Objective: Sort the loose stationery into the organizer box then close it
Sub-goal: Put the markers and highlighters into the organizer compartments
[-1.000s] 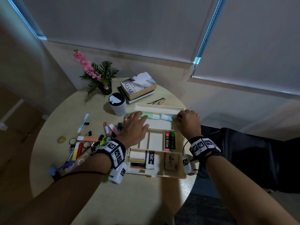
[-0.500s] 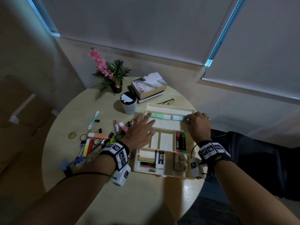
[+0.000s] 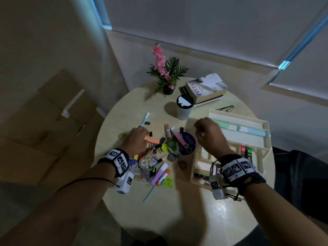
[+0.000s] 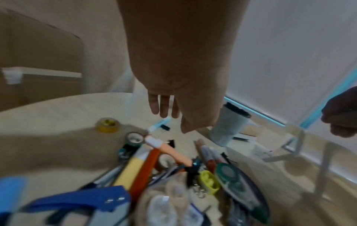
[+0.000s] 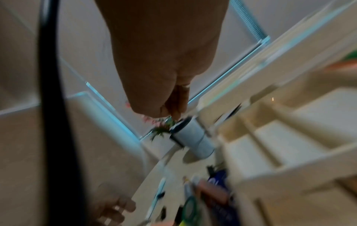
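The cream organizer box (image 3: 192, 167) stands open at the table's right, and its raised top tray (image 3: 237, 118) holds mint and blue highlighters (image 3: 248, 130). Loose stationery lies in a pile at mid-table, among it an orange highlighter (image 3: 153, 140), a blue pen (image 3: 144, 119) and a purple tape disc (image 3: 188, 141). My left hand (image 3: 142, 131) hovers over the pile's far left with straight fingers (image 4: 164, 107) just above the blue pen (image 4: 160, 123), touching nothing. Between the pile and the box hangs my right hand (image 3: 199, 132), its fingers (image 5: 179, 104) curled with nothing seen in them.
A white cup with a dark lid (image 3: 184, 109) stands just behind the pile. Stacked books (image 3: 206, 87), a potted flower (image 3: 166, 73) and glasses (image 3: 226, 108) sit at the back. A yellow tape roll (image 3: 122, 135) lies left of my left hand. The round table's edge is close on the left.
Both hands have left the box's top tray and moved left: the left one onto the stationery pile, the right one past the box's left edge. The head view has swung left.
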